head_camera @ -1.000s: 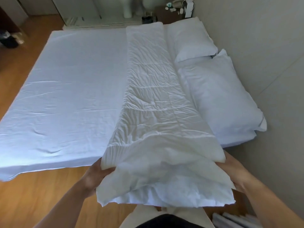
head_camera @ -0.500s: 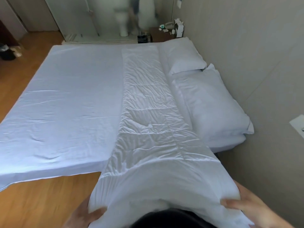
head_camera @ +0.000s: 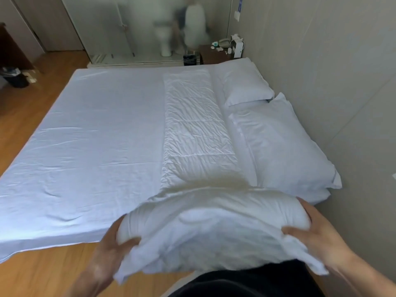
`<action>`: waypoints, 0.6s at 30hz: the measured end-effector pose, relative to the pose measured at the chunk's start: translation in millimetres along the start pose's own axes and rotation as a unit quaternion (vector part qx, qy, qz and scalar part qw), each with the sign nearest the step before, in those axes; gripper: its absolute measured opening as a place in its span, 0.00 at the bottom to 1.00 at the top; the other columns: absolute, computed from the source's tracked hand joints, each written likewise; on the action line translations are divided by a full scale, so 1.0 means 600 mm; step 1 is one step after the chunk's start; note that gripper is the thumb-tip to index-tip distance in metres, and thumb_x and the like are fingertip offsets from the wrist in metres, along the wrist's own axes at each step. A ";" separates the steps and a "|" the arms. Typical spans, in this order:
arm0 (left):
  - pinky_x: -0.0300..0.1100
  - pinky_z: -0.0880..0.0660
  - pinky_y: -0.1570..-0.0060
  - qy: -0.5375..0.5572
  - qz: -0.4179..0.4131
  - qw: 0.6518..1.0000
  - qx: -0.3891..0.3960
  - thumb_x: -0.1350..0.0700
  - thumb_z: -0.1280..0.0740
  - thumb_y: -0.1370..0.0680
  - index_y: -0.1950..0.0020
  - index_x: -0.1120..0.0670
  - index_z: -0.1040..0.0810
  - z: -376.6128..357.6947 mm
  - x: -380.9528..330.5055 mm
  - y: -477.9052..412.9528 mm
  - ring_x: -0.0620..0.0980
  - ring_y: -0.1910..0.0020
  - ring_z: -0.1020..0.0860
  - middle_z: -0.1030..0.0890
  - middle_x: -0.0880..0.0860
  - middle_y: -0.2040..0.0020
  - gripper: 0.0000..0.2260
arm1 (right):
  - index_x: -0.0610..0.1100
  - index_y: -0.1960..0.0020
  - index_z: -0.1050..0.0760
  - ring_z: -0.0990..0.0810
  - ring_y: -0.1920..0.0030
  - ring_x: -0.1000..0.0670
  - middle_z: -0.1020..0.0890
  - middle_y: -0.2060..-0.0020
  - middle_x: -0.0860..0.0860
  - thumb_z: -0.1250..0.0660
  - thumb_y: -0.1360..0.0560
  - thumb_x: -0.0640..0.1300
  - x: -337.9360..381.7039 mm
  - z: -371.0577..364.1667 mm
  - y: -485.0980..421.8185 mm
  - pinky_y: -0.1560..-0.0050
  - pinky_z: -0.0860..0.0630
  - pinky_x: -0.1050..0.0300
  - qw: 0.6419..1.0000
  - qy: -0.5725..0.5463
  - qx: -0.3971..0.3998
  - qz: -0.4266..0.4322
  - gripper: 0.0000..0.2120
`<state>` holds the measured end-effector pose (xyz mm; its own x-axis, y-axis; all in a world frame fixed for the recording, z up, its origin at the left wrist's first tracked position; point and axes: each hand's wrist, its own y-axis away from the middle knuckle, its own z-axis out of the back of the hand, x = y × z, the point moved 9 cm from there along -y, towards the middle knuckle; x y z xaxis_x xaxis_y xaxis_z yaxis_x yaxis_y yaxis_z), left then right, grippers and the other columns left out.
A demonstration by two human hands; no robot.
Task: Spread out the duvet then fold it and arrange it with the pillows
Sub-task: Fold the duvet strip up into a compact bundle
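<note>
The duvet (head_camera: 197, 133) lies along the bed (head_camera: 85, 146) as a long narrow strip, folded lengthwise, just beside the near pillow (head_camera: 285, 146) and the far pillow (head_camera: 244, 82); so the spreading and the lengthwise folds look done. Its near end is lifted off the bed edge and bunched; the left hand (head_camera: 109, 249) has its grip closed on the left corner of that end, thumb over the cloth; the right hand (head_camera: 317, 239) grips the right side likewise. What seems left is folding the strip end over end, then setting the bundle with the pillows. The pillows lie against the wall, touching each other; being so close, they may catch the duvet's edge. A nightstand (head_camera: 214, 54) with small items stands beyond the bed; a dark bin (head_camera: 15, 77) sits on the wooden floor (head_camera: 42, 275), far left.
</note>
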<state>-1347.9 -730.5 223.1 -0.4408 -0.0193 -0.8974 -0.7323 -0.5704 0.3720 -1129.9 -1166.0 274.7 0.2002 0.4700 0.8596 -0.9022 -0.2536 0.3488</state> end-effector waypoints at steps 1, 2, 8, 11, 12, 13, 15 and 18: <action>0.51 0.23 0.42 0.010 -0.013 1.000 -0.023 0.56 0.20 0.32 0.37 0.39 0.24 0.001 -0.019 -0.019 0.51 0.42 0.19 0.17 0.46 0.44 0.27 | 0.58 0.24 0.37 0.30 0.33 0.53 0.27 0.35 0.57 0.20 0.32 0.44 0.021 0.006 -0.025 0.35 0.31 0.53 1.000 0.020 -0.007 0.004 0.43; 0.52 0.23 0.42 0.023 -0.007 0.999 -0.028 0.59 0.22 0.29 0.35 0.41 0.25 0.001 -0.032 -0.036 0.52 0.41 0.19 0.17 0.47 0.43 0.27 | 0.59 0.23 0.38 0.31 0.33 0.52 0.30 0.36 0.57 0.21 0.31 0.45 0.040 0.013 -0.050 0.36 0.31 0.54 0.999 0.034 -0.012 0.010 0.43; 0.51 0.24 0.41 0.029 -0.038 0.997 -0.054 0.57 0.25 0.25 0.27 0.43 0.31 -0.015 -0.129 -0.163 0.52 0.40 0.22 0.21 0.47 0.38 0.30 | 0.62 0.29 0.30 0.30 0.35 0.56 0.27 0.38 0.62 0.21 0.30 0.44 0.151 0.044 -0.191 0.31 0.33 0.57 0.997 0.034 -0.024 0.059 0.34; 0.47 0.24 0.49 0.060 -0.038 0.995 -0.069 0.59 0.26 0.24 0.28 0.43 0.31 -0.025 -0.171 -0.224 0.51 0.43 0.21 0.21 0.47 0.40 0.28 | 0.64 0.35 0.25 0.26 0.46 0.63 0.27 0.44 0.70 0.23 0.28 0.45 0.188 0.042 -0.277 0.45 0.29 0.68 0.997 -0.004 -0.009 0.073 0.26; 0.48 0.23 0.49 0.072 -0.026 0.994 -0.072 0.59 0.27 0.24 0.28 0.43 0.31 -0.028 -0.180 -0.247 0.52 0.43 0.21 0.21 0.47 0.40 0.28 | 0.64 0.37 0.25 0.26 0.47 0.65 0.26 0.45 0.70 0.24 0.27 0.45 0.200 0.040 -0.307 0.51 0.30 0.70 0.997 -0.012 -0.001 0.076 0.24; 0.49 0.23 0.48 0.082 -0.022 0.994 -0.076 0.59 0.27 0.24 0.28 0.43 0.30 -0.031 -0.190 -0.270 0.53 0.42 0.20 0.21 0.48 0.39 0.28 | 0.66 0.38 0.24 0.26 0.48 0.65 0.26 0.44 0.69 0.25 0.26 0.45 0.208 0.039 -0.339 0.53 0.29 0.69 0.997 -0.022 0.008 0.074 0.22; 0.51 0.22 0.47 0.083 -0.007 0.992 -0.098 0.58 0.26 0.24 0.28 0.42 0.30 -0.035 -0.208 -0.316 0.55 0.42 0.20 0.21 0.50 0.38 0.28 | 0.67 0.42 0.22 0.22 0.47 0.60 0.23 0.44 0.65 0.26 0.25 0.44 0.223 0.037 -0.404 0.53 0.24 0.63 0.997 -0.038 0.028 0.059 0.20; 0.54 0.21 0.48 0.095 0.033 0.989 -0.112 0.57 0.23 0.27 0.30 0.40 0.28 -0.055 -0.231 -0.390 0.56 0.44 0.18 0.19 0.51 0.39 0.29 | 0.65 0.44 0.21 0.17 0.50 0.56 0.19 0.45 0.61 0.27 0.25 0.42 0.240 0.037 -0.505 0.52 0.21 0.57 0.998 -0.029 0.050 0.031 0.19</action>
<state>-1098.1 -621.5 252.7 -0.3628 -0.2046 -0.9091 -0.5629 -0.7293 0.3888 -819.1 -1040.6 300.9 0.1700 0.4018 0.8998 -0.8711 -0.3657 0.3279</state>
